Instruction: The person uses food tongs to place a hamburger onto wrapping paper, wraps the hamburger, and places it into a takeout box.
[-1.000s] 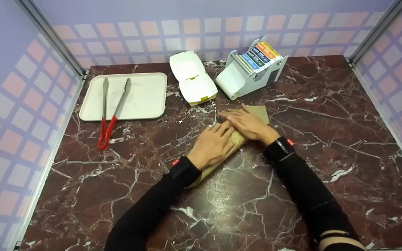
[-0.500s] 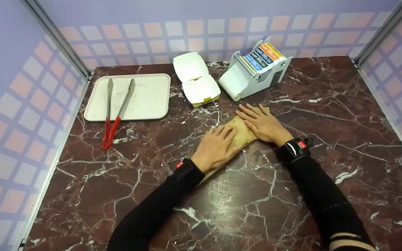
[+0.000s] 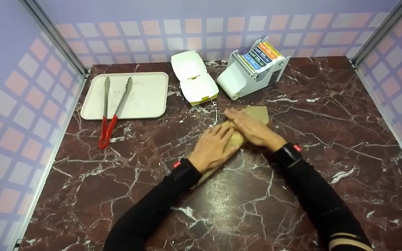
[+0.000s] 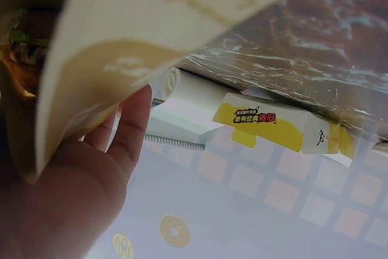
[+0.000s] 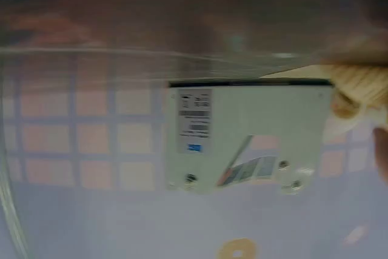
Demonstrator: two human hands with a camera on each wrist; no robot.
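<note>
A tan printed paper wrapper or bag (image 3: 236,139) lies slantwise on the table, partly folded, its far flap (image 3: 257,113) reaching past the right hand. My left hand (image 3: 210,148) rests on the near part with its fingers laid out over the paper. Across the far part lies my right hand (image 3: 251,129), fingers straight and blurred, their tips pointing left. In the left wrist view the paper's raised edge (image 4: 115,59) hides part of the left hand (image 4: 79,192). A burger-like shape (image 4: 27,47) shows behind it; I cannot tell whether it is real or printed.
Behind the hands stand an opened white-and-yellow burger box (image 3: 199,89) and a label dispenser (image 3: 257,71) with a hanging white strip. At the left, red-handled tongs (image 3: 106,130) lie over a white tray (image 3: 145,104). Patterned walls (image 3: 201,14) border the marble table (image 3: 134,195).
My right hand swung right over the far end of the paper, then came back left, baring the far flap again. The left hand has stayed almost in place on the paper.
</note>
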